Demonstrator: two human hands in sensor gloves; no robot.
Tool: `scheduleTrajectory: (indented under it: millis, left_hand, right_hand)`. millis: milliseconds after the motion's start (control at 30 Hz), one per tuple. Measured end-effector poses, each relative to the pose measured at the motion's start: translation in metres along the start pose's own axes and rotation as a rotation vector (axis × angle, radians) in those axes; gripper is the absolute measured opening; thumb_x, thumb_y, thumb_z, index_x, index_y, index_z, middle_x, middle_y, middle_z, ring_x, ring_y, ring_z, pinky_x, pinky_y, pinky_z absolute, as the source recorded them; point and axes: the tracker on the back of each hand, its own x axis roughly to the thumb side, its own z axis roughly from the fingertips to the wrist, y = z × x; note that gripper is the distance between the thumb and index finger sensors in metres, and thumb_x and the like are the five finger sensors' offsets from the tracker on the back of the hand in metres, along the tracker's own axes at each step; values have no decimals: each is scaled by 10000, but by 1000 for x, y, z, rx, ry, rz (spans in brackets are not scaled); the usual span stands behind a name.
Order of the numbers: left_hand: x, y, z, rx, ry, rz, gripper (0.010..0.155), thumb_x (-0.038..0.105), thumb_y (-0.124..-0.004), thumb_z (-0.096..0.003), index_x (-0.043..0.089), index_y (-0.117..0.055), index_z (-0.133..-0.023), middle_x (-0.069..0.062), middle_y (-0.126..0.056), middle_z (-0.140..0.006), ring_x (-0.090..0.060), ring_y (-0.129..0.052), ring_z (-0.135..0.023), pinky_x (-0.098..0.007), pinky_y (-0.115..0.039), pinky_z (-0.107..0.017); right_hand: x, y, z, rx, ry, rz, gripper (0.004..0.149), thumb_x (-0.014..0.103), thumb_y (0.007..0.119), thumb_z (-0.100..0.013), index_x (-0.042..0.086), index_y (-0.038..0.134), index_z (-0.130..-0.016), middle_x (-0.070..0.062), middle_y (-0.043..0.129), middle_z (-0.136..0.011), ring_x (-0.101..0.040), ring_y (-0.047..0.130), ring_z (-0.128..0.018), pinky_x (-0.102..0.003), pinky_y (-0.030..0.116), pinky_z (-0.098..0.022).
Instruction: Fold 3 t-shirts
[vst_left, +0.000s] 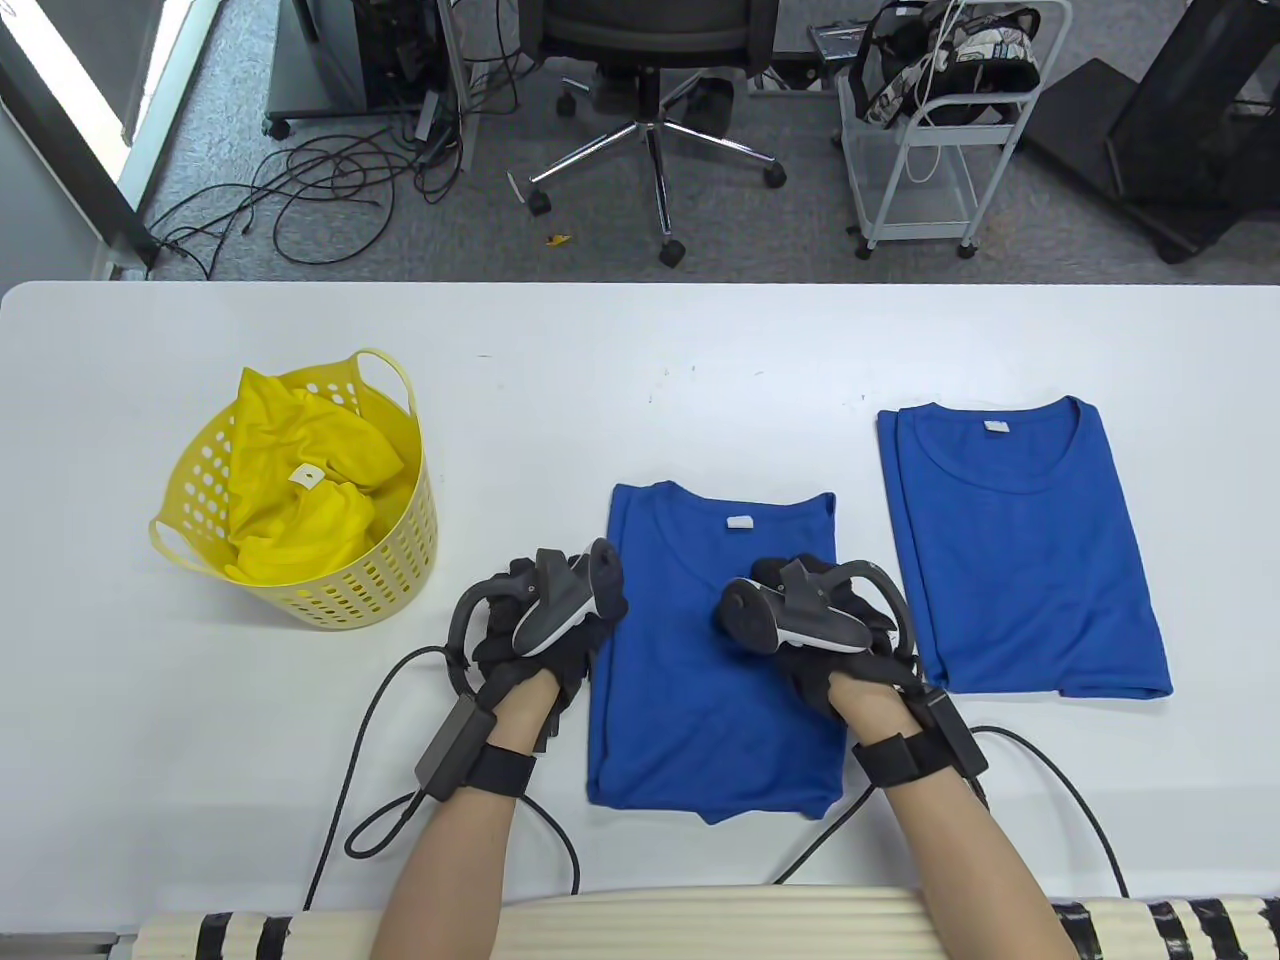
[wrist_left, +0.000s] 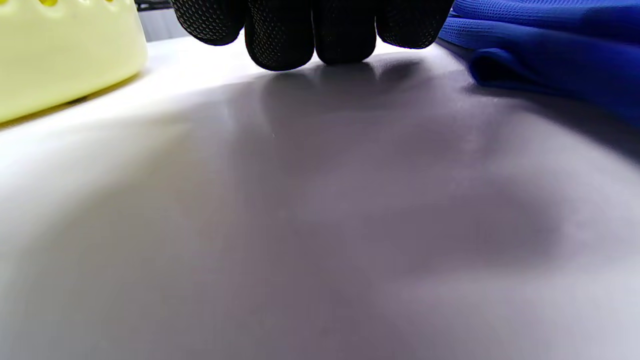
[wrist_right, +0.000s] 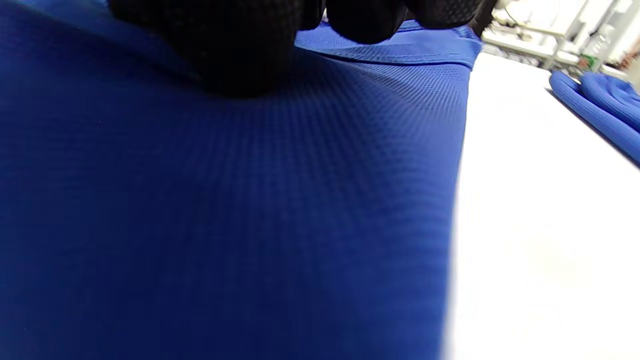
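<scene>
Hands laid flat at the middle shirt (vst_left: 715, 650).
Right hand (vst_left: 830, 640) is pressed open on it; left hand (vst_left: 545, 625) is rested open on the table (vst_left: 640, 350) beside it.

Two blue t-shirts flat on the bench (vst_left: 640, 340): one at centre (vst_left: 700, 700), one off to the right (vst_left: 1030, 560). One yellow basket (vst_left: 400, 560) at the left, with yellow cloth (vst_left: 300, 460) bundled inside, number of garments impossible to tell from here. Two gloved hands in play, left (vst_left: 530, 640) and right (vst_left: 830, 640), one tracker strapped on each, so two trackers. Beyond the bench: one office chair (vst_left: 650, 60), one white trolley (vst_left: 940, 130). Loose black cables on the floor (vst_left: 320, 190), tangled, no clean count. One small yellow scrap on the carpet (vst_left: 558, 239).
</scene>
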Motion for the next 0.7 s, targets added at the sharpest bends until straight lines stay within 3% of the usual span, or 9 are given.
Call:
scheduleTrajectory:
  millis: [100, 133, 200, 233, 333, 500, 633, 700]
  left_hand:
    - [0, 0, 0, -7, 9, -9, 713, 711, -557, -343, 381, -612, -972, 41, -660, -1072, -277, -717, -1005, -482, -586, -733]
    - [1, 0, 0, -6, 14, -7, 713, 710, -558, -343, 377, -618, -970, 39, -665, -1070, -281, -720, -1002, -483, -586, -732]
    - [1, 2, -3, -22, 34, 24, 711, 710, -555, -344, 368, -635, -962, 30, -673, -1060, -284, -717, -1002, -485, -582, -734]
    - [2, 4, -7, -41, 52, 57, 717, 709, -556, -343, 354, -645, -960, 23, -676, -1054, -288, -711, -1001, -485, -580, -733]
    - [8, 10, -17, -102, 112, 117, 771, 725, -550, -332, 312, -630, -979, -15, -645, -1061, -317, -668, -1014, -491, -565, -738]
    - [34, 15, -27, -103, 203, 131, 870, 773, -519, -285, 259, -620, -980, -66, -624, -1064, -341, -654, -1019, -491, -568, -741]
    - [46, 11, -26, -41, 235, 52, 816, 725, -664, -312, 248, -607, -972, -76, -633, -1049, -339, -679, -1003, -499, -574, -733]
    - [48, 12, -25, -24, 228, 31, 763, 699, -655, -334, 265, -613, -961, -58, -649, -1038, -320, -703, -993, -491, -589, -728]
  right_hand:
    - [-4, 1, 1, 8, -27, -46, 555, 117, 820, -381, 485, 652, -761, -44, 499, -984, -353, 594, -835, -585, 521, -653]
    - [-8, 0, 3, 4, -9, -62, 529, 165, 819, -386, 463, 646, -788, -56, 492, -987, -359, 586, -837, -591, 508, -657]
    - [-25, -8, 8, -59, 132, -96, 552, 307, 811, -392, 388, 575, -885, -89, 504, -982, -364, 592, -831, -597, 496, -656]
    - [-39, -14, 12, -131, 256, -122, 540, 350, 793, -398, 339, 598, -901, -105, 543, -966, -372, 612, -813, -599, 497, -648]
    - [-67, -17, 20, -190, 529, -135, 602, 470, 757, -391, 192, 650, -914, -135, 621, -929, -394, 656, -774, -606, 520, -628]
    - [-71, 10, 6, 17, 587, -155, 744, 579, 692, -346, 97, 672, -912, -209, 617, -925, -452, 642, -762, -630, 508, -612]
    - [-61, 13, -6, 24, 575, -97, 751, 585, 701, -342, 80, 684, -898, -204, 638, -909, -444, 661, -747, -624, 520, -607]
    - [-55, 10, -9, 12, 557, -80, 679, 546, 725, -361, 100, 720, -873, -182, 671, -892, -426, 691, -732, -613, 546, -597]
